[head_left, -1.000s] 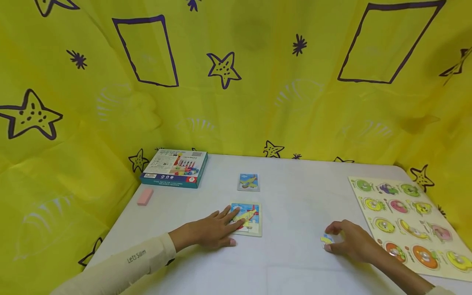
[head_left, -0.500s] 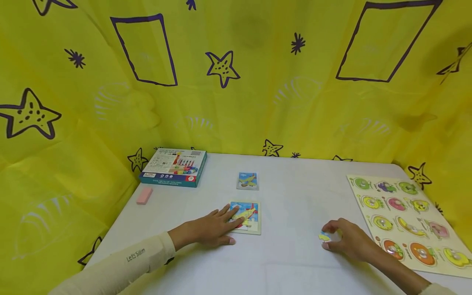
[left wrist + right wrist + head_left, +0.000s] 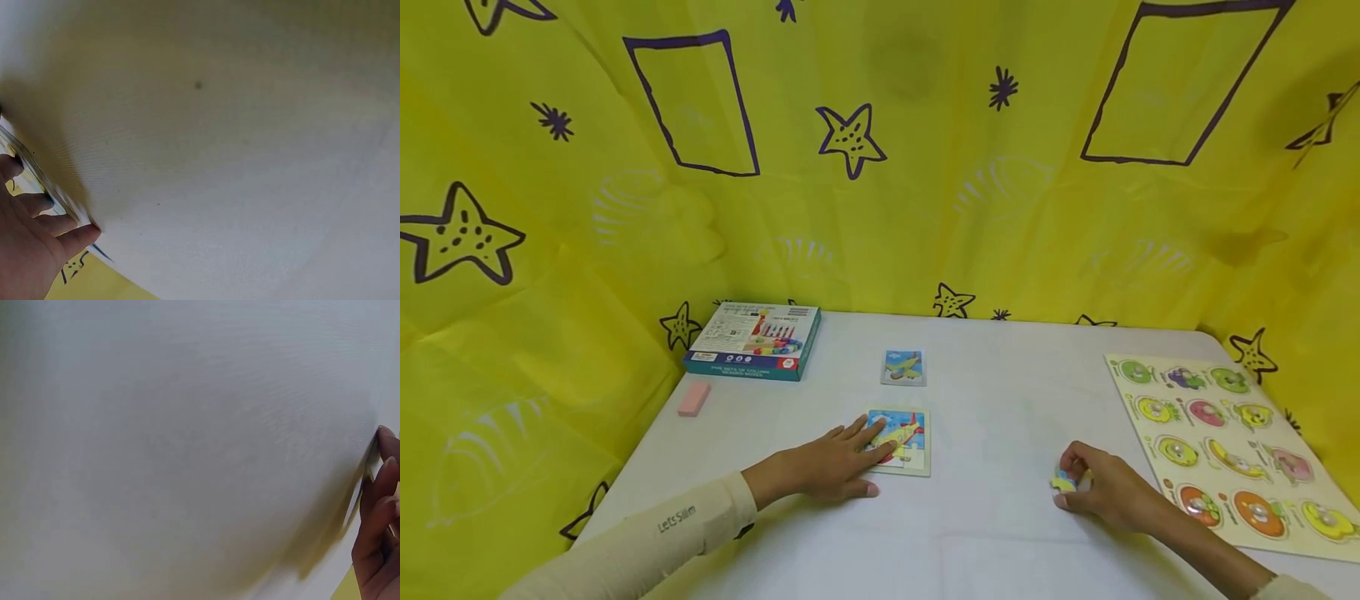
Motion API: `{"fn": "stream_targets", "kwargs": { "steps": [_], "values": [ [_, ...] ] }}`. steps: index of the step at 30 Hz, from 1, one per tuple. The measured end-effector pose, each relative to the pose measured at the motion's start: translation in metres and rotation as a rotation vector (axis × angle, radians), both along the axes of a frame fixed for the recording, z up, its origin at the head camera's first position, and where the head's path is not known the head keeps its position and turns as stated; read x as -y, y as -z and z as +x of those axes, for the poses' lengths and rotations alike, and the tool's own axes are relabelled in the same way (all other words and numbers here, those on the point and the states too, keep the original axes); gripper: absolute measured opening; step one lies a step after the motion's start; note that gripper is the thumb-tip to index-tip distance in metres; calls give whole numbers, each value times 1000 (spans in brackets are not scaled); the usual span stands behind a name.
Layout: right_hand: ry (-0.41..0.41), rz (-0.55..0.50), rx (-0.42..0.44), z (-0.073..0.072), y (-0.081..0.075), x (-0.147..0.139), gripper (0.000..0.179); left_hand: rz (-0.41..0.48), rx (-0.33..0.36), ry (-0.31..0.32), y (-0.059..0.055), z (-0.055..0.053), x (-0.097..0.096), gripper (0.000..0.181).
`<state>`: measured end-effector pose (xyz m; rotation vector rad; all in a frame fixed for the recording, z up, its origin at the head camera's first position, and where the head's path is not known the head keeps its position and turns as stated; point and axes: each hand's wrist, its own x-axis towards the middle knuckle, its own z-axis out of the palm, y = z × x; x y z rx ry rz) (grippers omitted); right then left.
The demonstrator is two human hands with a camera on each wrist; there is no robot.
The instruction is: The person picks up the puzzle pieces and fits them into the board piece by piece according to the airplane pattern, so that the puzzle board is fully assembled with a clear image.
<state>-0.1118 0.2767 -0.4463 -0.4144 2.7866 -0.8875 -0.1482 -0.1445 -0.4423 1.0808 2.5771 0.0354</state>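
In the head view, my left hand (image 3: 835, 467) rests with spread fingers on the left part of a square airplane puzzle (image 3: 913, 433) in a pale frame. Its fingers hide some of the picture. To the right, my right hand (image 3: 1105, 485) pinches a small blue and yellow puzzle piece (image 3: 1063, 483) between thumb and fingers, at or just above the white table. Behind the framed puzzle lies a smaller airplane picture card (image 3: 903, 367). The left wrist view shows the left fingers (image 3: 78, 239) at the puzzle's edge; in the right wrist view the piece is mostly hidden.
A fruit puzzle board (image 3: 1232, 450) with knobs lies on the right side of the white table (image 3: 985, 550). At the back left sits a flat toy box (image 3: 754, 342), with a pink block (image 3: 694, 399) in front of it. Yellow patterned cloth (image 3: 910, 225) hangs around the table.
My right hand has shifted slightly, and the puzzle piece it pinches has turned a little between the fingers. My left hand has stayed on the framed puzzle.
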Motion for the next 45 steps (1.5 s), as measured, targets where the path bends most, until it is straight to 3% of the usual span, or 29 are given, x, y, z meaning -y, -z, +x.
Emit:
{"fn": "stream_targets", "kwargs": {
  "steps": [10,24,31,37,45],
  "values": [
    [-123,-222,102,-3,-5,10,22,14,-7,5,2,0,1,68],
    [-153,-275,64,-27,-10,62,27,12,-13,0,1,-1,3,68],
    [-178,-236,101,-36,-11,86,33,19,-14,5,2,-1,2,68],
    [-153,-276,156,-44,-12,100,32,6,-24,5,4,-2,2,68],
    [-222,-292,73,-49,-10,112,28,7,-27,5,1,-1,1,68]
  ]
}}
